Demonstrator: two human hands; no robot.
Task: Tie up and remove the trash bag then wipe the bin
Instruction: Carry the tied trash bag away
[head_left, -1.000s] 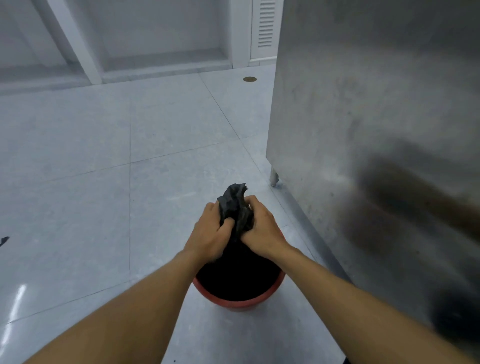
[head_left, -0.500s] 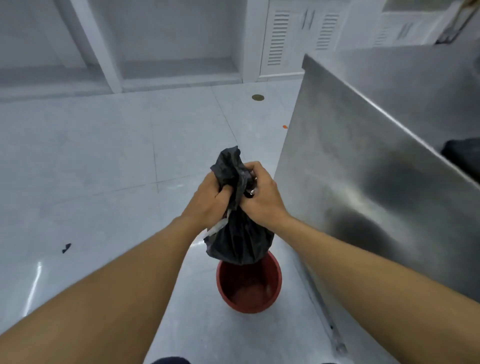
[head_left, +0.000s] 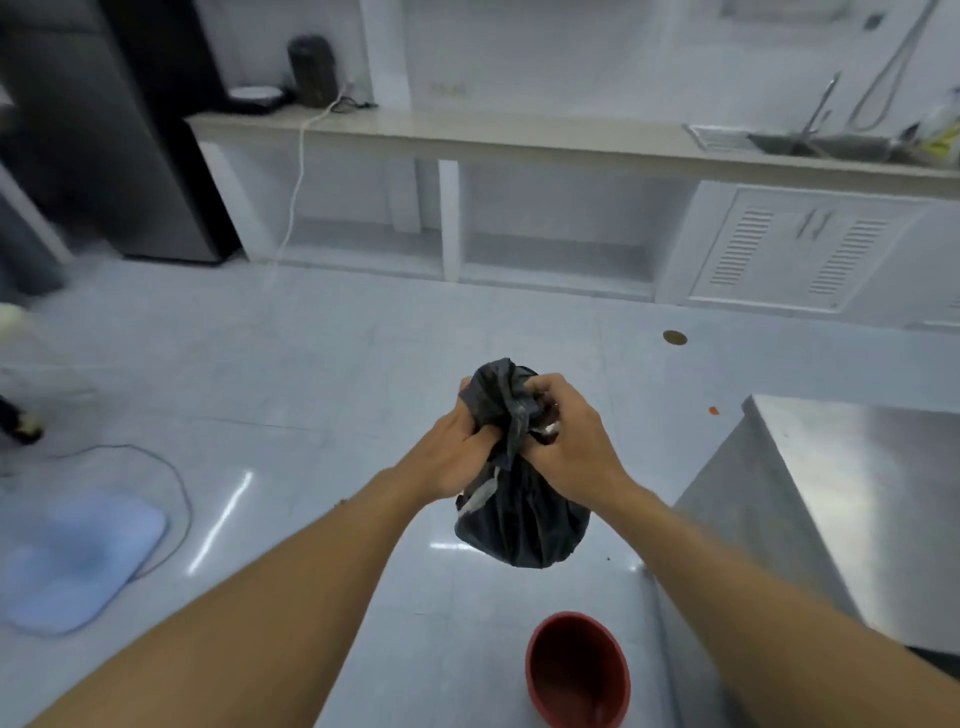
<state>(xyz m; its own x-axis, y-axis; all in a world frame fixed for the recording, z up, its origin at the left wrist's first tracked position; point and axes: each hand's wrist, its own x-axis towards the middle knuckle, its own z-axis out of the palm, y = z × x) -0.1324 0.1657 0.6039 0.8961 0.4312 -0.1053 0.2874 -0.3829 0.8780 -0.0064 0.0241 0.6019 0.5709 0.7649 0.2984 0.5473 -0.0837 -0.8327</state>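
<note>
kitchen floor (head_left: 311, 374) | one red bin (head_left: 577, 670), bagless | one black trash bag (head_left: 522, 519) | left hand (head_left: 452, 452), right hand (head_left: 571, 441) both gripping its neck

We lose the neck of the trash bag (head_left: 519, 514) inside the left hand (head_left: 451, 457) and right hand (head_left: 566, 441), so any knot is hidden from us. The red bin (head_left: 576, 670) runs off the bottom edge, its base cut away. At the left edge something pale and dark smears past, too blurred to name. The far counter (head_left: 467, 136) is soft too; the dark cylinder (head_left: 311, 70) near its left end may be an appliance. The steel table (head_left: 852, 499) is cropped at the right edge.
</note>
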